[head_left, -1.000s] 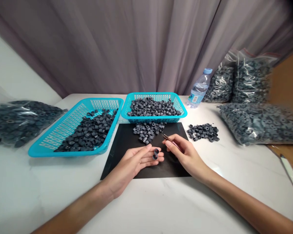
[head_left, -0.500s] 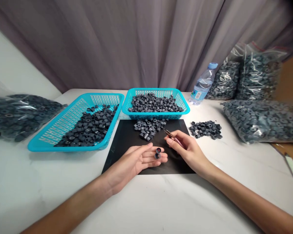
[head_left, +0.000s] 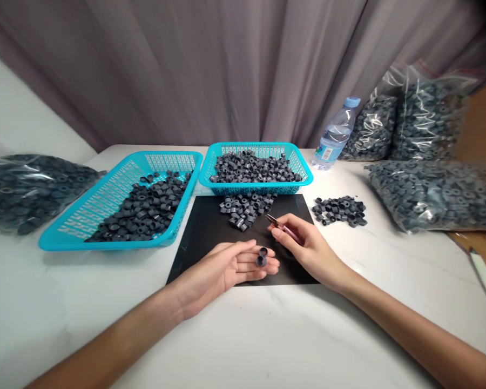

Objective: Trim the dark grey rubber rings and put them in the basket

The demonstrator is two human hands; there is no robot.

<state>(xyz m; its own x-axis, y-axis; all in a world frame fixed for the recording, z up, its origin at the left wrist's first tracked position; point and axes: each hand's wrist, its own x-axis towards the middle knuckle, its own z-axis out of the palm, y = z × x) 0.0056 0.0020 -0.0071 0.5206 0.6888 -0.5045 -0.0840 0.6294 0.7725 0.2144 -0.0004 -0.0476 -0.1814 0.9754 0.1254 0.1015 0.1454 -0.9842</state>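
My left hand [head_left: 230,266] lies palm up above the black mat [head_left: 210,227], its fingers stretched out nearly flat. On those fingers it holds two small dark grey plastic caps [head_left: 261,261], side by side, with a reddish tint inside the upper one. My right hand [head_left: 302,240] is closed around a slim hand tool [head_left: 288,232] with a dark metal tip and pinkish handles, like small pliers; its exact kind is unclear. The tip points left, above the caps and apart from them. Beyond both hands, a pile of similar grey pieces [head_left: 243,208] sits on the mat.
Blue-green baskets of grey pieces stand at left [head_left: 51,246] and at the back [head_left: 255,187]. A loose heap [head_left: 340,210] lies right of the mat. Filled clear bags flank the table, one at left [head_left: 32,186], others at right [head_left: 437,194], near a water bottle [head_left: 334,138].
The tool tip in my right hand has shifted slightly left. My left hand still carries both caps. The whole view has shifted a little.
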